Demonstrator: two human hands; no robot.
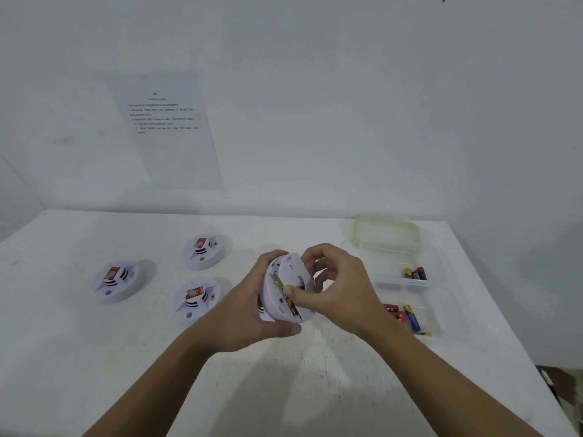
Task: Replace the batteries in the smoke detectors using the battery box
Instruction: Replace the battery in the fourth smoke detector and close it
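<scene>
My left hand (249, 307) grips a white smoke detector (274, 298) tilted on edge above the table, its inside turned to the right. My right hand (337, 285) holds the detector's round white back cover (295, 269), which is partly lifted off, with my thumb at the gap where yellow and dark parts show. Three more white smoke detectors with red stickers lie on the table to the left (117, 280) (205, 251) (196, 299). At the right stands the clear battery box (441, 294) with batteries in a far compartment (415, 274) and a near one (407, 316).
The box's green-rimmed lid (386, 230) lies behind the box by the wall. A printed instruction sheet (165, 127) hangs on the white wall. The white table (94, 357) ends at the right edge, where a dark object (564, 389) sits below.
</scene>
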